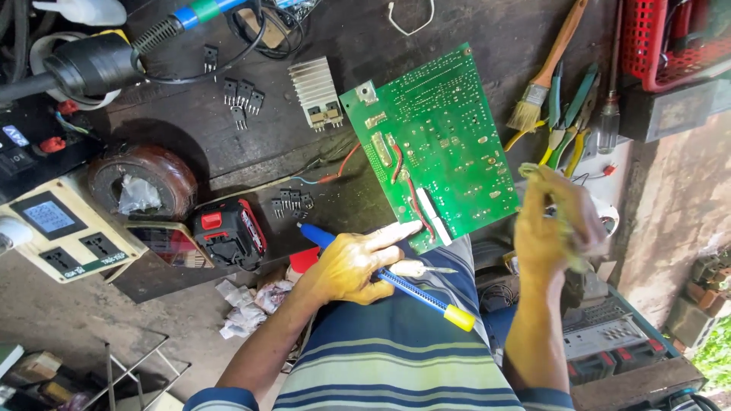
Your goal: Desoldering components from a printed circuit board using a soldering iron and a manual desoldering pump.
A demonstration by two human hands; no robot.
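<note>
A green circuit board (445, 137) lies tilted on the dark bench, solder side up, its near corner over my lap. My left hand (354, 266) holds a blue tool with a yellow end (426, 295) and its forefinger presses the board's near edge. My right hand (552, 224) is raised just right of the board, closed on a pale yellowish cloth (537, 175).
A finned heatsink (316, 93) and loose black transistors (242, 95) lie left of the board. A red-black battery pack (228, 232), a brown coil (141, 183) and a socket box (65, 236) sit at left. A brush (544, 76), pliers (571, 114) and red basket (670, 42) are at right.
</note>
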